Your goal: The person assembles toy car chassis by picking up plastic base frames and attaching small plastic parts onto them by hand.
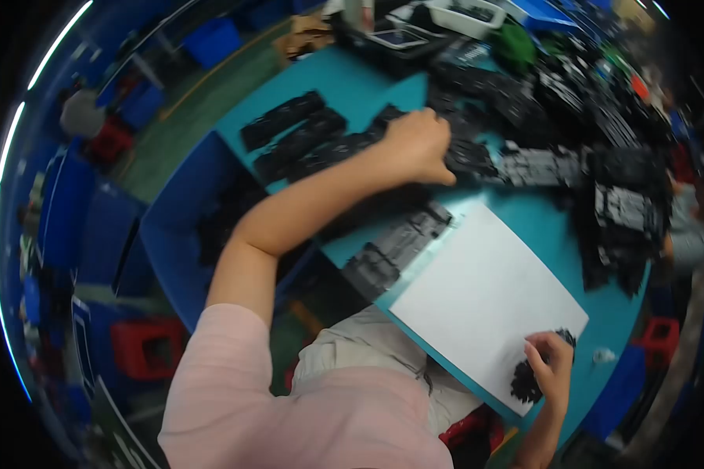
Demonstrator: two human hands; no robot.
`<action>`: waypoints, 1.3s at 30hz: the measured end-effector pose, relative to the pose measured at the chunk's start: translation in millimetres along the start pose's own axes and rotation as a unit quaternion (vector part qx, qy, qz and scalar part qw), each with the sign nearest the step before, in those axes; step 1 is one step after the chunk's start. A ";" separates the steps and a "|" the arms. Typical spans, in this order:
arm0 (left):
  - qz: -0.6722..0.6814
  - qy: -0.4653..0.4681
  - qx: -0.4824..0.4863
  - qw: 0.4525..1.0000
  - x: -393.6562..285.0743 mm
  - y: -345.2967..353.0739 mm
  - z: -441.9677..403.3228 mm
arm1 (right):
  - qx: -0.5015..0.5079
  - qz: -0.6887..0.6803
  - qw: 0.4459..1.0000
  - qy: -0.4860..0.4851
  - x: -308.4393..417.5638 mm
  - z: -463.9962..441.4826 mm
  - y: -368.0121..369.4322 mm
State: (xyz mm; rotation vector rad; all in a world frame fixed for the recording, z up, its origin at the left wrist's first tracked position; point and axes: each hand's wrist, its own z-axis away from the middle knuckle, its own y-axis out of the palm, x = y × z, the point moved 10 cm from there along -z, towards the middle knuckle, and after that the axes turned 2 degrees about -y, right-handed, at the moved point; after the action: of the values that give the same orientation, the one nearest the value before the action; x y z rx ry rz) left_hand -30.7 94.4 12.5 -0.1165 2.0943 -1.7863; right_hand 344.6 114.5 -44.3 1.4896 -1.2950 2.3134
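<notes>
My left hand (421, 146) reaches over the black molded parts (469, 156) at the middle of the teal table; its fingers are bent, and what they hold, if anything, is hidden. My right hand (551, 361) is at the lower right corner of a white sheet (489, 301), with its fingers curled above a pile of small black pieces (526, 381). Whether a piece is between those fingers cannot be made out. A long grey-black part (399, 246) lies to the left of the sheet.
More black parts (289, 125) lie at the table's left edge, beside a blue bin (172, 227). Heaped parts cover the back right, near a white tray (465, 17). A small clear bottle (603, 356) stands at the right. Another person's arm (680, 246) shows at the far right.
</notes>
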 end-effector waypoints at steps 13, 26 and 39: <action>0.386 0.107 -0.025 0.916 -63.3 8.9 119.0 | 0.025 -0.286 0.955 -0.073 78.4 -43.3 42.6; 0.429 0.160 0.018 0.889 -94.1 17.1 159.6 | -0.055 -0.433 0.898 -0.060 61.1 -42.2 31.4; 0.411 -0.018 -0.224 0.884 99.6 -50.7 121.6 | -0.096 -0.505 0.857 0.033 34.4 -47.3 18.8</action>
State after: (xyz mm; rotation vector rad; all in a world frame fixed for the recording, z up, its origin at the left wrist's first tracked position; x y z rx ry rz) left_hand -90.6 -59.1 24.0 0.5358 2.0289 -0.7858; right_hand 284.4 123.8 -36.0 1.4689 -0.4599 1.4622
